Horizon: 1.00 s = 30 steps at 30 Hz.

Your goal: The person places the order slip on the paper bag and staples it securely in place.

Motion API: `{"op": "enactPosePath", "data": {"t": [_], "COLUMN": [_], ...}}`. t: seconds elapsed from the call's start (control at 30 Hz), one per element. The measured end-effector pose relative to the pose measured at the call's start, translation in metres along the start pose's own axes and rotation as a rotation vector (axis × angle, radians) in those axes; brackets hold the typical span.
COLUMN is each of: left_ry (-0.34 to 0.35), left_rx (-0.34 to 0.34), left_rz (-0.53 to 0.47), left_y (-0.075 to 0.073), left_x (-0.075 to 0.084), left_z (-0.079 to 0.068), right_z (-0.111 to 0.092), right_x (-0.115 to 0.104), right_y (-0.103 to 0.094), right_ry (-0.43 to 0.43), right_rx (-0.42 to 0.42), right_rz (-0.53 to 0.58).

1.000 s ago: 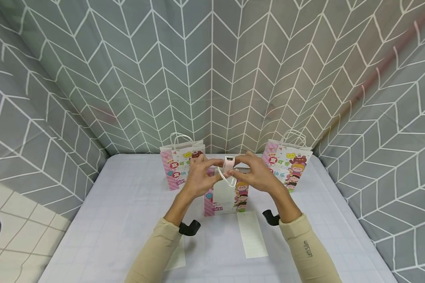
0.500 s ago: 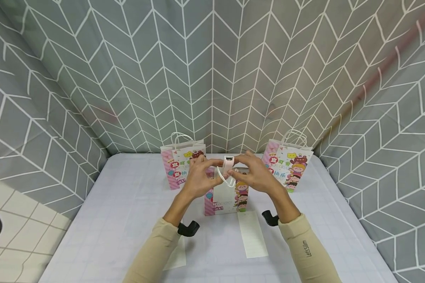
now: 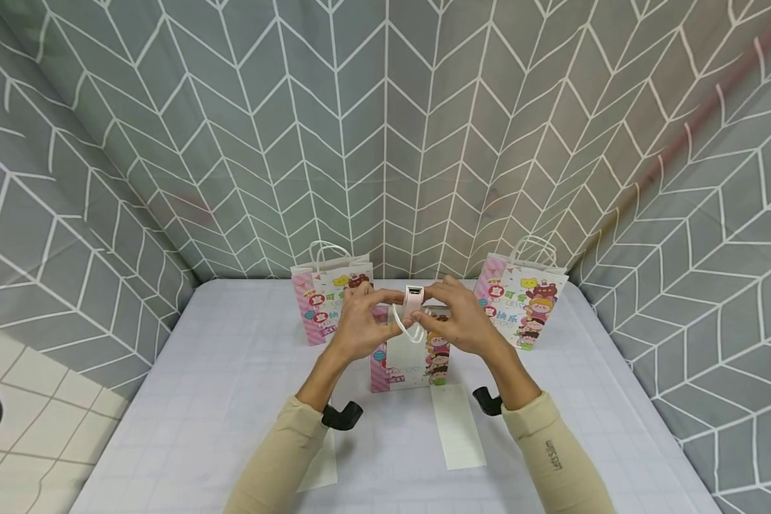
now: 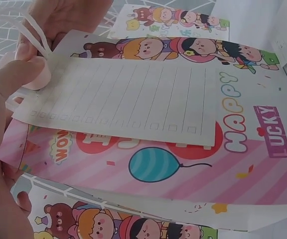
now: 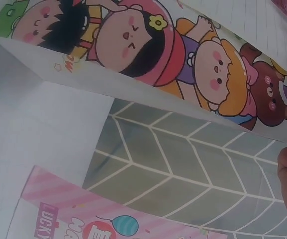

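Grip: my left hand and right hand both pinch the small pink-and-white tool at the middle bag's top edge, fingers spread no wider than the tool. Its rounded body shows a dark slot at the upper end.

Placement: the lined sheet lies flat against the middle bag's front, its upper end at the tool; I judge that my two-sided hold keeps both aligned. The white handle loops near my thumbs.

Materials: the bag is smooth printed paper, crisply folded; the sheet is thin, off-white, ruled, with small boxes along one side. The handle looks like soft cord.

Surroundings: a loose strip lies on the counter before the middle bag; the left bag and right bag stand behind it, either side.
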State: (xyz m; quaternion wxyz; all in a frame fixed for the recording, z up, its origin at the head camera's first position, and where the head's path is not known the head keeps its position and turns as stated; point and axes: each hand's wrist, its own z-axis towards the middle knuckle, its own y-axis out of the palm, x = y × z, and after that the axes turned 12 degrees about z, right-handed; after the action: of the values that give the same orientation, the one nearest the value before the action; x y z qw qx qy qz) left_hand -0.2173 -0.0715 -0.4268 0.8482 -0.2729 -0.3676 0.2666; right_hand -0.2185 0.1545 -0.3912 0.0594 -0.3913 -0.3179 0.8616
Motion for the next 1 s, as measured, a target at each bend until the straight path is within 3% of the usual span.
{"op": "enactPosePath", "data": {"t": [0.73,1.0], "left_ry": [0.029,0.022], "left_rx": [0.057,0.037], "left_rz": [0.039,-0.029], "left_y": [0.0024,0.0028], "left_x": [0.0015,0.0013], "left_z": [-0.0003,-0.0001], "right_z": [-0.0015,-0.0011], "right_x": [0.0025,0.0034], "right_y": [-0.0007,0.0001], "right_ry": [-0.068,-0.078], "right_rx": [0.004,-0.004], "right_rz": [0.021,0.039]}}
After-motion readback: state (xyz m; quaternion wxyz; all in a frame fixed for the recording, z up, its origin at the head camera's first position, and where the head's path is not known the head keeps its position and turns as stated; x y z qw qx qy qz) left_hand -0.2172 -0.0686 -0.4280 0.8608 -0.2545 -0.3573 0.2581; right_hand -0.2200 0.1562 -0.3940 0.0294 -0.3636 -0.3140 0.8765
